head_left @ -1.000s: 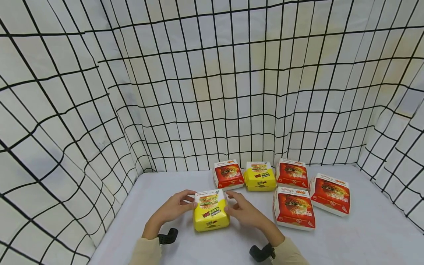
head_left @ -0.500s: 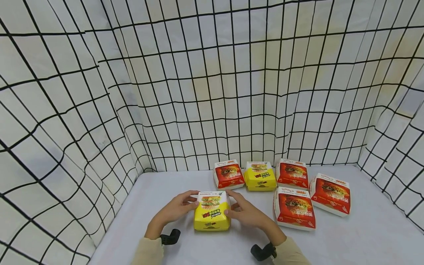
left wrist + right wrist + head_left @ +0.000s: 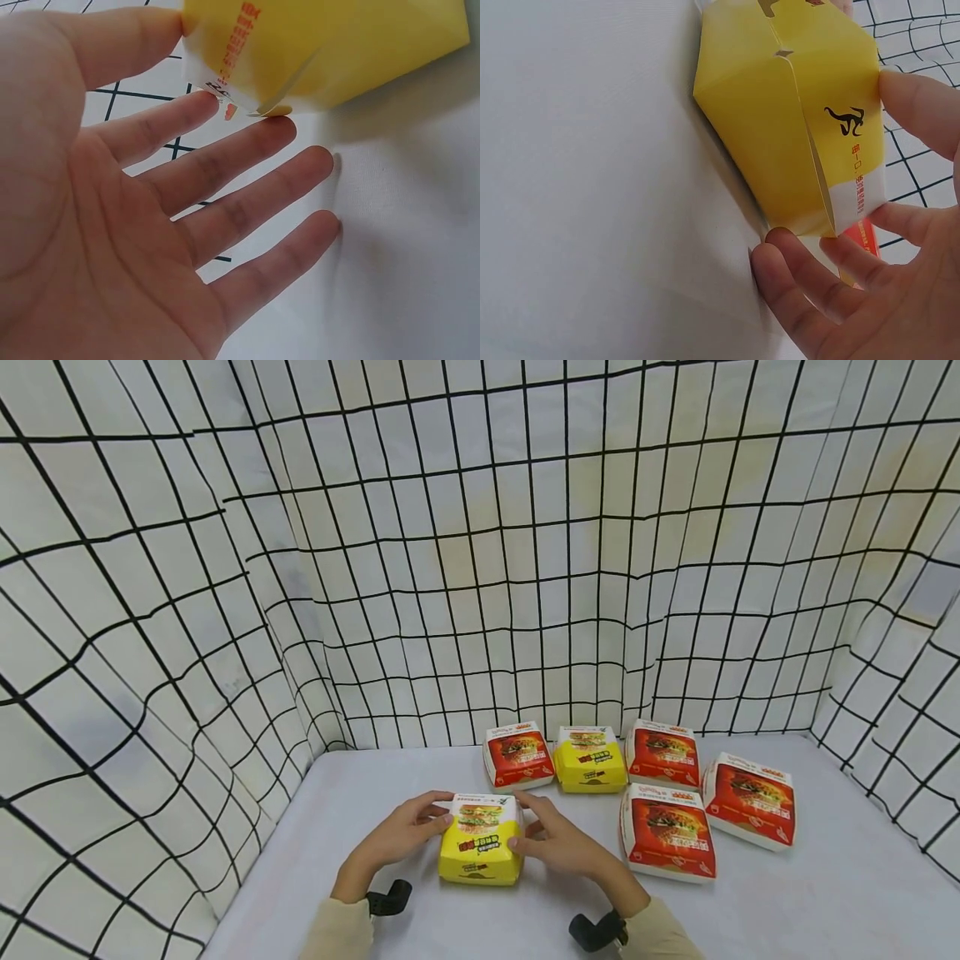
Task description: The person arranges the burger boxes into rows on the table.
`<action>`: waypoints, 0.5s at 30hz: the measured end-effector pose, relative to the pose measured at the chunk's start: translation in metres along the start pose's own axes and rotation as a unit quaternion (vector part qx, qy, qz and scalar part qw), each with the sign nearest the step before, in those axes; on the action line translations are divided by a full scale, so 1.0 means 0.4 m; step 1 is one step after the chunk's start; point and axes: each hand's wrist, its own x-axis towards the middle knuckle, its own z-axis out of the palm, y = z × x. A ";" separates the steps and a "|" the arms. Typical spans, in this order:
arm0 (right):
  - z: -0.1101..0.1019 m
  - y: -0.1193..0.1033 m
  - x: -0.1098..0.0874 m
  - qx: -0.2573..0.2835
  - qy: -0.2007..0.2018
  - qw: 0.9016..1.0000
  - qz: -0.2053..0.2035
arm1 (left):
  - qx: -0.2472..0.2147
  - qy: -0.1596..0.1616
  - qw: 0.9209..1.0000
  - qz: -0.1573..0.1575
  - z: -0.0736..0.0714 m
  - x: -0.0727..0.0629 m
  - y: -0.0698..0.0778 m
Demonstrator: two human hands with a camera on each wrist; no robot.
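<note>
A yellow-and-white burger box [image 3: 480, 852] stands on the white table between both hands, a burger printed on its lid. My left hand [image 3: 405, 831] holds its left side: in the left wrist view the thumb [image 3: 131, 45] touches the lid edge, and fingertips [image 3: 277, 131] meet the rear corner. On the opposite side my right hand [image 3: 558, 839] grips it, with the thumb [image 3: 922, 112] on the lid edge and fingers bent around the rear corner. The yellow side wall [image 3: 757, 127] and its folded seam show in the right wrist view. The lid is closed.
Behind stand a red burger box [image 3: 519, 756], another yellow one [image 3: 590, 760] and a second red one [image 3: 662, 753]. Two more red boxes, a nearer one [image 3: 666, 832] and one farther right [image 3: 750, 802], lie on the table [image 3: 847, 893]. White walls [image 3: 465, 568] with black netting surround it.
The yellow box has turned slightly and now sits squarer to the front. Both hands have shifted a little with it, still on its sides. The other boxes have stayed put.
</note>
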 end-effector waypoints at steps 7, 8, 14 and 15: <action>-0.001 -0.001 0.003 0.002 0.006 1.000 0.005 | 0.002 0.014 1.000 0.006 0.008 0.003 0.004; -0.001 -0.001 0.004 0.002 0.007 1.000 0.005 | 0.004 0.017 1.000 0.009 0.009 0.004 0.004; 0.001 0.003 0.008 0.001 0.013 1.000 0.004 | 0.007 0.034 0.999 0.011 0.020 0.006 0.008; 0.001 0.003 0.008 0.002 0.014 1.000 0.005 | 0.008 0.038 0.999 0.009 0.022 0.007 0.008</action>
